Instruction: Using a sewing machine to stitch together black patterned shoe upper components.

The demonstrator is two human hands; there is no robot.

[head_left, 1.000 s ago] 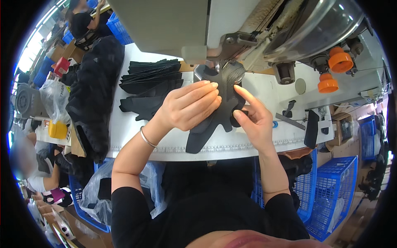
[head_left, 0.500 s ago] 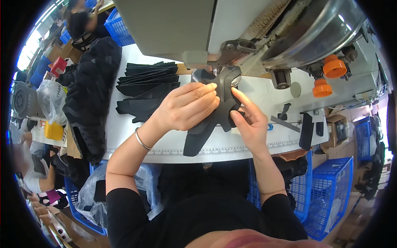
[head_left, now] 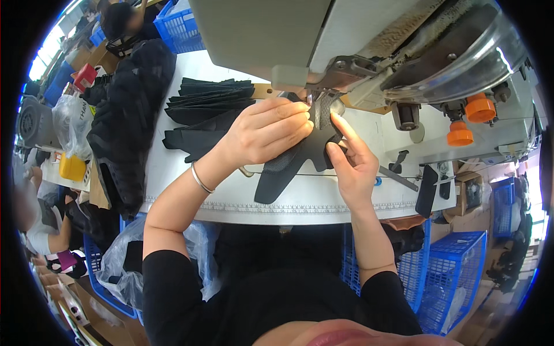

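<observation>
A black mesh-and-fabric shoe upper (head_left: pixel 283 174) lies under the needle area of a sewing machine (head_left: pixel 316 95), its long tail pointing toward me. My left hand (head_left: pixel 268 134) is closed at its left side, fingers pressed together and fingertips close to the needle. My right hand (head_left: pixel 355 164) grips the right edge of the upper between thumb and forefinger, the other fingers curled. Left of my left hand, a fanned stack of black cut pieces (head_left: pixel 208 101) rests on the white table (head_left: pixel 231 214).
A pile of black material (head_left: pixel 135 115) lines the table's left side. Orange knobs (head_left: pixel 460 134) hang under the machine at right. A metal ruler (head_left: pixel 398 179) and a black strip (head_left: pixel 427 190) lie at right. Blue baskets (head_left: pixel 453 277) stand below. Other people sit at far left.
The upper has moved a little away from me, toward the machine, its tail now short of the table's printed scale. Both hands have moved with it. The view has shifted slightly.
</observation>
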